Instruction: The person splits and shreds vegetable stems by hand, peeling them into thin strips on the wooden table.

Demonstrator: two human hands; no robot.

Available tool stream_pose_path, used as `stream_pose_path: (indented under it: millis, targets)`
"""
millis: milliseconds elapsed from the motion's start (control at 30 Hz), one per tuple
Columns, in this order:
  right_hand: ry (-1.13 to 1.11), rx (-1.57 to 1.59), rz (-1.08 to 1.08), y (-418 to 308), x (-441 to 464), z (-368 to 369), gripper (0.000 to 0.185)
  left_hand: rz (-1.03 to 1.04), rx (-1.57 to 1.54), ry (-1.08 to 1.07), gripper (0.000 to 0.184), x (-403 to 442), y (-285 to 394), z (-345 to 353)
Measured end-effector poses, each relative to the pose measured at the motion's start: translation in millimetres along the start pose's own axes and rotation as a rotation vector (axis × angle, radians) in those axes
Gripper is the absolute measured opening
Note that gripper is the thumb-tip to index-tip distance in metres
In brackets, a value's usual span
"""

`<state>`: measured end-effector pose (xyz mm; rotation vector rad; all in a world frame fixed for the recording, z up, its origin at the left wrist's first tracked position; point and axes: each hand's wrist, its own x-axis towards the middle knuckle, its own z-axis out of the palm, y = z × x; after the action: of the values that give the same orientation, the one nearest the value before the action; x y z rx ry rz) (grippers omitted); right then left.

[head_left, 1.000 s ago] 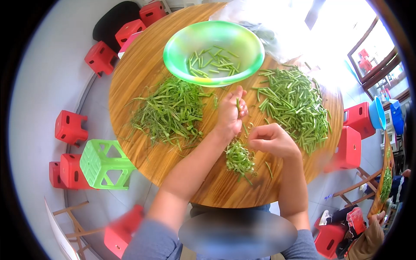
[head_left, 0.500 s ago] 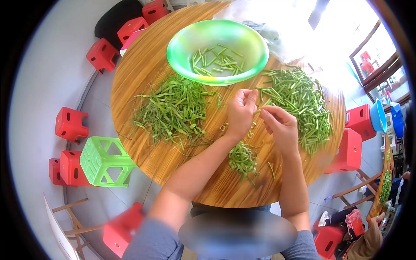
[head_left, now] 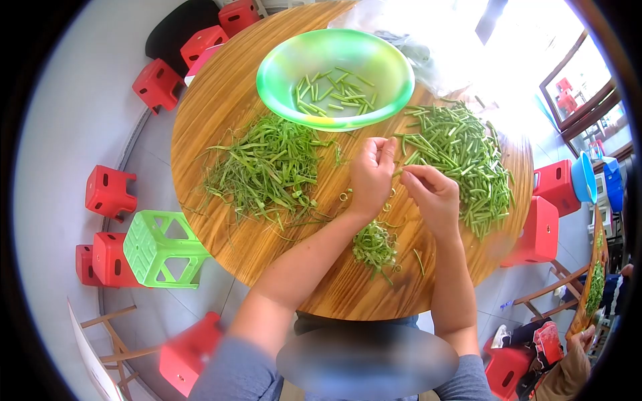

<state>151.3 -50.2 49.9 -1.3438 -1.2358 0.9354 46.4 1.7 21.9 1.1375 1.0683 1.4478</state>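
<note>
My left hand [head_left: 372, 175] is closed above the middle of the round wooden table, thumb pressed against its curled fingers. Close to its right, my right hand [head_left: 433, 195] pinches a short green stem [head_left: 397, 172]. The stem's other end meets my left hand, where the fingers partly hide it. Beyond my right hand spreads a large pile of cut green stems [head_left: 465, 167]. Left of my left hand lies a heap of leafy green tops [head_left: 267, 167]. Below my hands sits a small clump of curly green trimmings [head_left: 374, 244].
A green and white basin [head_left: 274, 80] holding several cut stems stands at the table's [head_left: 314, 287] far side, beside a clear plastic bag [head_left: 428, 60]. A green stool [head_left: 157, 247] and red stools [head_left: 110, 190] surround the table. Another person's hand [head_left: 582, 337] shows at lower right.
My right hand has shifted very slightly, its fingertips still at the stem. My left hand and the piles look unchanged.
</note>
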Motion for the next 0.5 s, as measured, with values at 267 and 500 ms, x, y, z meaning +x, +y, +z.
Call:
stream_pose_path:
  millis: [267,500]
  targets:
    - [0.069,-0.029,-0.072,-0.5,-1.8,5.1,0.006,-0.081,-0.061,-0.020,0.023,0.4,1.6,0.7]
    - [0.037,0.106,-0.001,-2.2,-2.9,7.3,0.010,-0.268,-0.266,-0.077,0.024,3.3,-5.4,-0.8]
